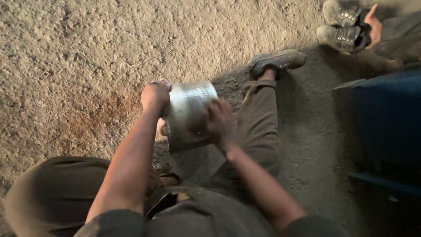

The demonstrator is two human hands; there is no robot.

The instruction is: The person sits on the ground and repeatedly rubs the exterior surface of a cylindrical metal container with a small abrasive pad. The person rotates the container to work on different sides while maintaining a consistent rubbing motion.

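Nearest the camera: olive-brown trousers and a dark top fill the bottom edge at 6 o'clock; both bare forearms rise from there toward the middle of the head view.
Metal pot: a dull silver, round pot is held off the ground at the centre, tilted so its side wall faces up and its mouth turns away toward 12 o'clock; the inside cannot be seen.
Left hand: the left hand sits at the pot's 9 o'clock side, fingers curled shut over the rim.
Right hand: the right hand presses against the pot's wall at about 4 o'clock, fingers bent around the metal.
How far along: the pot is gripped from both sides and lifted; nothing pours from it, and whether it is clean or dirty I cannot tell.
Own leg: the right leg stretches toward 1 o'clock, ending in a worn shoe.
Ground: rough sandy floor with a rusty-brown stain at 9 o'clock.
Around: a dark blue block stands at 3 o'clock; another person's shoes rest at 1 o'clock, well apart.
In the way: nothing lies between the hands and the pot.
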